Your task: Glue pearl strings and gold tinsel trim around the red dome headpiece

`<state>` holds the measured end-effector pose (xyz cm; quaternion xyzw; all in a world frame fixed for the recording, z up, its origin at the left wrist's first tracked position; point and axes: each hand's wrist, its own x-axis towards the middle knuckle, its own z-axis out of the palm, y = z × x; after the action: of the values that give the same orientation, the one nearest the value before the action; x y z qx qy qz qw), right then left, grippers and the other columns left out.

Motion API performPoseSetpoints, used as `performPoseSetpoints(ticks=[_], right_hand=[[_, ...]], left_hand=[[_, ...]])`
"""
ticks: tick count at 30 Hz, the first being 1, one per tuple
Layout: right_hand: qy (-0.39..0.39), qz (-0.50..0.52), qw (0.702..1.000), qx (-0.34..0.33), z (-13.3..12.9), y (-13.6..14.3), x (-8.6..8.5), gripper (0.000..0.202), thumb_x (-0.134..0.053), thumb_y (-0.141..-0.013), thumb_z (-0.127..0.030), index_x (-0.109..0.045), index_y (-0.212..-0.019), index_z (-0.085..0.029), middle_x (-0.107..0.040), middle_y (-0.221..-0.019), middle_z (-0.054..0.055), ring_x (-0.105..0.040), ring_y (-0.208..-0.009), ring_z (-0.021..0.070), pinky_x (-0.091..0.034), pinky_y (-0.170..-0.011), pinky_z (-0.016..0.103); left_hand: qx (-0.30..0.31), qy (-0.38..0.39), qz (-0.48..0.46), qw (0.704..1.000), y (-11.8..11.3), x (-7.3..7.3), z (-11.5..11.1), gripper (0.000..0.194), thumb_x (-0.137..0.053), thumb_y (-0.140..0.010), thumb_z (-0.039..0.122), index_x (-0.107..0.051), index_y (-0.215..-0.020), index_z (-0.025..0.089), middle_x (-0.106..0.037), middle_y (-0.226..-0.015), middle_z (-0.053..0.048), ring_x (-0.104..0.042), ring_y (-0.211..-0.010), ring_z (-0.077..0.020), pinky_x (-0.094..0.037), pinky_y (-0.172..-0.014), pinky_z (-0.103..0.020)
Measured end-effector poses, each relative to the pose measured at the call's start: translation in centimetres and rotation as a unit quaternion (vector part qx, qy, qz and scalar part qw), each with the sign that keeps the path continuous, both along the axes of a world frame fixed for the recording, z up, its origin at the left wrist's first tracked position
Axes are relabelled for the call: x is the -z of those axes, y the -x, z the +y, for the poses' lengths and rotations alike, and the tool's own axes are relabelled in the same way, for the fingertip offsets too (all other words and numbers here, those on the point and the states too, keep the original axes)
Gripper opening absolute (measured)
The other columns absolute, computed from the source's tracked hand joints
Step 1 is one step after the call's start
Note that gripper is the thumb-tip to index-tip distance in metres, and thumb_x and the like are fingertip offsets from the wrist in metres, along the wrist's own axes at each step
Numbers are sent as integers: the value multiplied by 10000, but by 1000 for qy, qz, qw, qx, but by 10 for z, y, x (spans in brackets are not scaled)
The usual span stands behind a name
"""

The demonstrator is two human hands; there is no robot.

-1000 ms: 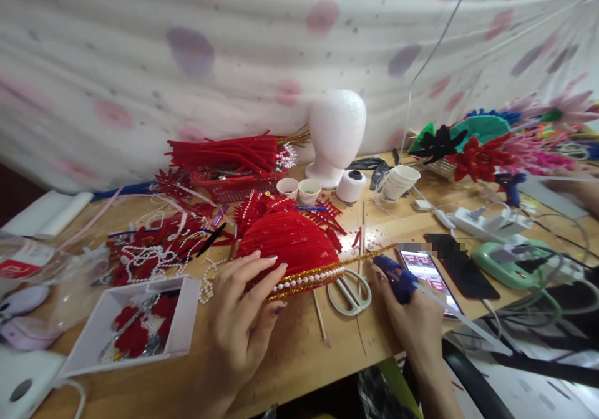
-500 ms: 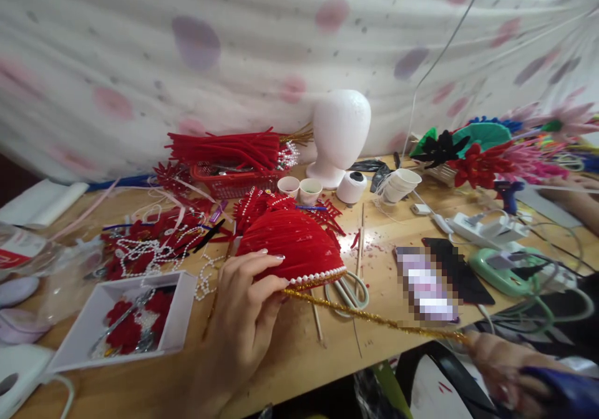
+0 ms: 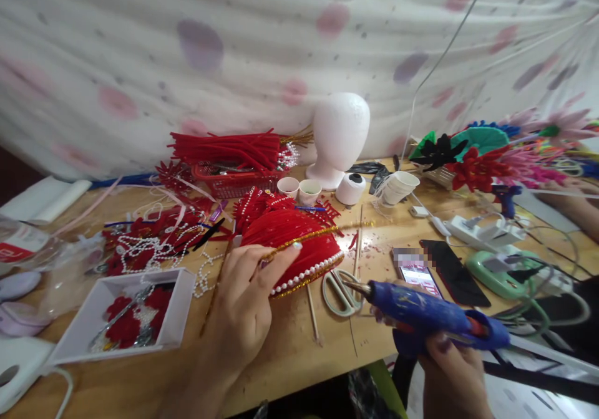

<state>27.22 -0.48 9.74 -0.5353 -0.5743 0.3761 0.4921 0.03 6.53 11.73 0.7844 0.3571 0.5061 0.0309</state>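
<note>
My left hand (image 3: pixel 246 303) is closed at the edge of a red pleated dome-shaped piece (image 3: pixel 285 229). Between its fingers runs a gold tinsel pipe cleaner (image 3: pixel 327 229), lying across the front of the red piece with its free end pointing right. A row of white pearl beads (image 3: pixel 306 274) and a gold trim line the lower edge of that piece. In my right hand (image 3: pixel 452 366) is a blue hot glue gun (image 3: pixel 425 312), its nozzle pointing left toward the beaded edge, a short way off. Scissors with pale green handles (image 3: pixel 344 307) lie just beneath the nozzle.
A white foam head (image 3: pixel 341 135) stands at the back beside a red basket (image 3: pixel 234 183). To the left is a white box (image 3: pixel 180 319) of red flowers. Phones (image 3: pixel 453 272), power strips (image 3: pixel 486 232) and cables crowd the right. Another person's arm (image 3: pixel 580 204) shows at far right.
The gold pipe cleaner, earlier stretched right between both hands, now lies across the red piece from my left hand. My right hand has let go of it and now holds the glue gun.
</note>
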Motion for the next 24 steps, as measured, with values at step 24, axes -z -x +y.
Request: performPoseSetpoints(ticks=[24], right_hand=[[18,-86,994,-64,53,11,-57,449,-701,-826,-653,-738,-729,-215,-723,-665,43,-634,-585,172,-527,-533,259]], left_hand=[[3,51,18,999,4,-5,6,375,-720,-870,175,-610,-1222,242,-597,-1056,-28,-528,-1021,-214,-450,-950,-379]])
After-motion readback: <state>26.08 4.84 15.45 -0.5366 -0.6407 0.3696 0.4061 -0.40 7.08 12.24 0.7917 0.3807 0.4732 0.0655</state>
